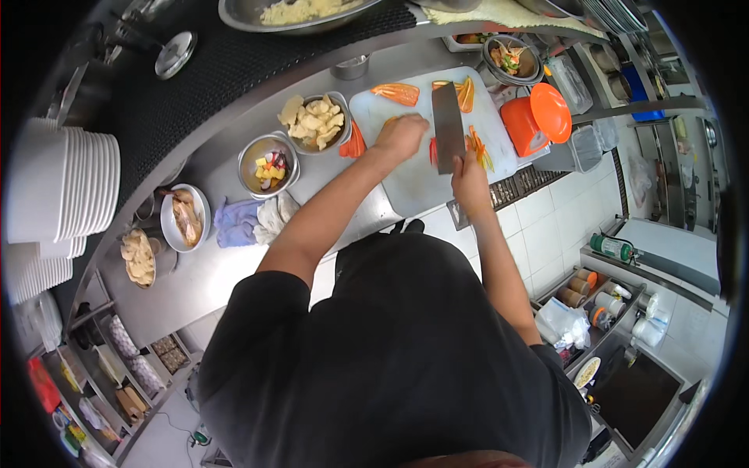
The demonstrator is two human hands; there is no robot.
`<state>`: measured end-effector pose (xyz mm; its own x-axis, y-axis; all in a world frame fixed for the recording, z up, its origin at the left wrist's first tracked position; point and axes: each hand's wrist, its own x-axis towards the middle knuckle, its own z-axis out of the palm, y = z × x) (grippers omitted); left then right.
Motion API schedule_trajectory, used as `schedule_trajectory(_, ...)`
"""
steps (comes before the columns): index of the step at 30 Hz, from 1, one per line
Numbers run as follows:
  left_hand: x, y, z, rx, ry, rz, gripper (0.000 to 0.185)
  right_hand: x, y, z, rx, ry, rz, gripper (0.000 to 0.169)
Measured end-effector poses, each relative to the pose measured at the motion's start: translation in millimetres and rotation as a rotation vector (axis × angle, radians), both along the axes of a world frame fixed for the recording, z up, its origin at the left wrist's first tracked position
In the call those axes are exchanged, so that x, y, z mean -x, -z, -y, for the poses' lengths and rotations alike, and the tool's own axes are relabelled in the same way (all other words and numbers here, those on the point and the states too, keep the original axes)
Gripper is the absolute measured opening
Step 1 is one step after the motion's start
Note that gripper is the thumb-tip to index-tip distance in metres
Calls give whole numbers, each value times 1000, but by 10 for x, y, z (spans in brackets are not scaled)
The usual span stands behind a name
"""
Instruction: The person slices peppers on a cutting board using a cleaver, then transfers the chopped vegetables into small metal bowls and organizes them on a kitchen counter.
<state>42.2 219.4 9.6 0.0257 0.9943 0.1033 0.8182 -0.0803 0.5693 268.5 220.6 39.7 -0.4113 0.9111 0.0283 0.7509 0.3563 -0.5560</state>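
Note:
My right hand point(470, 181) grips a wide cleaver point(449, 128), its blade flat over a white cutting board point(409, 187). Left of the blade, my left hand point(402, 137) is curled above the board; a bit of orange shows behind its fingers, and whether it holds anything is hidden. Thin pepper strips point(480, 149) lie right of the blade, and a red piece point(433, 151) shows at its left edge. Opened orange pepper pieces point(395, 93) lie at the board's far side, with more point(466, 95) behind the cleaver. Red pepper pieces point(353, 142) sit by the board's left edge.
An orange kitchen scale point(522, 126) stands right of the board. To the left are a metal bowl of pale pieces point(316, 123), a bowl of diced food point(270, 167), cloths point(237, 223) and a white bowl point(202, 231) with meat. A shelf edge point(246, 88) runs above the counter.

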Motion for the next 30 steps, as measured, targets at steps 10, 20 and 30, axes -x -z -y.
schedule_trajectory(10, 614, 192, -681, -61, -255, -432, 28, -528, -28, 149, 177, 9, 150, 26)
schedule_trajectory(20, -469, 130, -117, 440, -206, 407, 24, -1012, -58, -70, 247, 14, 144, 29)
schedule_trajectory(30, -651, -153, -79, 74, 204, -89, 26, -585, -473, 56, 272, 31, 265, 26)
